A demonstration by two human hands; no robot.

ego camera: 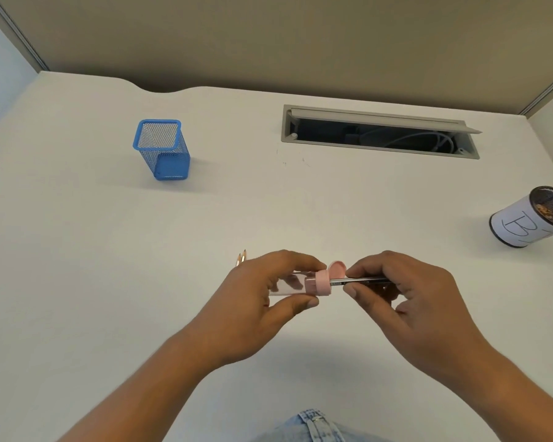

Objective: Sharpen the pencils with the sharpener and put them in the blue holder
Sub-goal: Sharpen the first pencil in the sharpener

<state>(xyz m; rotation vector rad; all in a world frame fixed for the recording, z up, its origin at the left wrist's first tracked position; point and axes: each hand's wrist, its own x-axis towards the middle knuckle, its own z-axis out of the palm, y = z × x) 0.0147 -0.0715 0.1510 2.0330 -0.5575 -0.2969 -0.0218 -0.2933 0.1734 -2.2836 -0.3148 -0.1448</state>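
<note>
My left hand (256, 301) grips a pink sharpener (320, 283) with a clear barrel, its small pink lid flipped up. A dark pencil (361, 281) is pushed into the sharpener's right end, and my right hand (406, 295) pinches it between thumb and fingers. Both hands hover over the white desk near its front. Two sharpened pencil tips (241, 256) poke out just behind my left hand; the rest of those pencils is hidden. The blue mesh holder (162, 149) stands upright at the far left, with nothing visible inside.
A black mesh cup (532, 216) wrapped in white paper marked "B" stands at the right edge, with shavings inside. An open cable slot (380, 132) with grey cables is set into the desk at the back. Partition walls enclose the desk.
</note>
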